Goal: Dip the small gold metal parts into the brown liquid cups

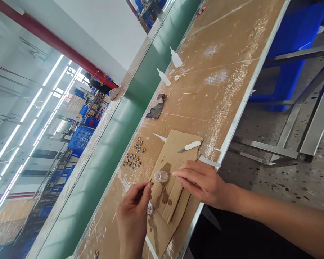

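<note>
My left hand (133, 205) is closed in a pinch, with a tiny dark-and-gold piece (152, 182) at the tips of thumb and forefinger. To the right, my right hand (202, 181) is also pinched; whatever its fingertips hold is too small to make out. Between the two hands a small clear jar (161, 176) stands on a piece of cardboard (175, 151) with wet brown stains. A knife with a white handle (192, 145) lies higher on the cardboard. Several small blue-and-gold pieces (134, 156) are laid out in rows beyond my left hand.
Two white squeeze bottles (176, 59) stand farther along the brown-covered bench (194, 104), near a crumpled patterned cloth (156, 109) and thin sticks (189, 94). A green partition (118, 118) runs along the far side. A blue stool (283, 79) stands right of the bench edge.
</note>
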The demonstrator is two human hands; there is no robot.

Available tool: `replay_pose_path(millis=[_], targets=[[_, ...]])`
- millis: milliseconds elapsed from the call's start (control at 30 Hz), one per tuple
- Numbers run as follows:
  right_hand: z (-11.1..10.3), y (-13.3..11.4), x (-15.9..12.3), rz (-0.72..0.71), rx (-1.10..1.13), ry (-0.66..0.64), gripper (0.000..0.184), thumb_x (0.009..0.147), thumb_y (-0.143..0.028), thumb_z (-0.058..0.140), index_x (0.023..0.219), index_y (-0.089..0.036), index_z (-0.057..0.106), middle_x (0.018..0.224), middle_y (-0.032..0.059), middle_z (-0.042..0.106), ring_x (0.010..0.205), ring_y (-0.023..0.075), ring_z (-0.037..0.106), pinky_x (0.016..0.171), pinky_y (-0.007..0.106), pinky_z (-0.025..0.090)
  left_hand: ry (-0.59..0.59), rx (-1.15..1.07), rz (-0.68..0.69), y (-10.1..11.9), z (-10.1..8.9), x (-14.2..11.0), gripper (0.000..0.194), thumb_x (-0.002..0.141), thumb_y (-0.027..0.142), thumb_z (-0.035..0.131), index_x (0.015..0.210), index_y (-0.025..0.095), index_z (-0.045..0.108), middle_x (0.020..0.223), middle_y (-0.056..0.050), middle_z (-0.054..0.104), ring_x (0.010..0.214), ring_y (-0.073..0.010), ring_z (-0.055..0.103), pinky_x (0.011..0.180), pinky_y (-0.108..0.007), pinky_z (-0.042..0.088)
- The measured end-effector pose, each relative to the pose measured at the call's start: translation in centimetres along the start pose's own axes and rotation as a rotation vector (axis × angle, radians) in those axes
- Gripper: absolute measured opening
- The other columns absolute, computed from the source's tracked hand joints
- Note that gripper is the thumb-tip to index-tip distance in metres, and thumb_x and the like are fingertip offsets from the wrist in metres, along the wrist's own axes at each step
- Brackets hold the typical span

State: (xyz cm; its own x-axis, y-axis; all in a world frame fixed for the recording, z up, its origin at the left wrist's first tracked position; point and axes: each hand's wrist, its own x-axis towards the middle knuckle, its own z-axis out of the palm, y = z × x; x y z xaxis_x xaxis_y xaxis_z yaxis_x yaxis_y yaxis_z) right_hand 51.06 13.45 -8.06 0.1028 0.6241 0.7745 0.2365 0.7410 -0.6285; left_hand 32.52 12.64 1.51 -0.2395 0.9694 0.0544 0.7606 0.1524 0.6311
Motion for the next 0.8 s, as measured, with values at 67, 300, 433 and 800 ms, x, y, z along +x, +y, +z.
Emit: replay_pose_path(millis=[67, 300, 433, 800], targets=[[0.0, 0.1, 0.0, 0.007, -0.01, 0.002, 0.013, 0.09, -0.012, 0.048, 0.094, -0.011, 0.06, 0.073, 0.0057, 0.061, 0.067, 0.0117, 0.056, 0.06, 0.023, 0.046, -0.021, 0.054, 0.021, 0.6, 0.3, 0.5, 0.027, 0.064, 0.044, 0.072, 0.077, 0.02, 0.072, 0.065, -0.001, 0.068, 0.06, -0.0144, 0.061, 0.058, -0.024, 0.046], [-0.2, 0.2, 0.3, -0.011, -0.009, 0.029, 0.014, 0.089, -0.01, 0.048, 0.092, -0.007, 0.061, 0.071, 0.0063, 0.06, 0.065, 0.0116, 0.052, 0.059, 0.024, 0.044, -0.049, 0.201, 0.054, 1.6, 0.9, 1.2, 0.026, 0.065, 0.047, 0.069, 0.071, 0.022, 0.071, 0.062, 0.0, 0.066, 0.059, -0.0149, 0.059, 0.059, -0.026, 0.045], [-0.1, 0.4, 0.1, 0.004, -0.001, 0.026, 0.014, 0.089, -0.01, 0.048, 0.094, -0.008, 0.061, 0.072, 0.0063, 0.06, 0.066, 0.0119, 0.052, 0.059, 0.024, 0.043, -0.064, 0.251, 0.037, 1.7, 0.9, 1.4, 0.028, 0.065, 0.048, 0.068, 0.072, 0.022, 0.071, 0.061, -0.001, 0.067, 0.06, -0.0163, 0.06, 0.06, -0.027, 0.044], [-0.2, 0.3, 0.1, 0.0, 0.012, 0.035, 0.015, 0.09, -0.01, 0.046, 0.095, -0.008, 0.06, 0.073, 0.0064, 0.06, 0.067, 0.012, 0.052, 0.06, 0.024, 0.044, -0.095, 0.275, 0.032, 2.1, 1.0, 1.7, 0.027, 0.064, 0.048, 0.068, 0.072, 0.022, 0.072, 0.063, -0.001, 0.067, 0.061, -0.0173, 0.059, 0.063, -0.028, 0.042]])
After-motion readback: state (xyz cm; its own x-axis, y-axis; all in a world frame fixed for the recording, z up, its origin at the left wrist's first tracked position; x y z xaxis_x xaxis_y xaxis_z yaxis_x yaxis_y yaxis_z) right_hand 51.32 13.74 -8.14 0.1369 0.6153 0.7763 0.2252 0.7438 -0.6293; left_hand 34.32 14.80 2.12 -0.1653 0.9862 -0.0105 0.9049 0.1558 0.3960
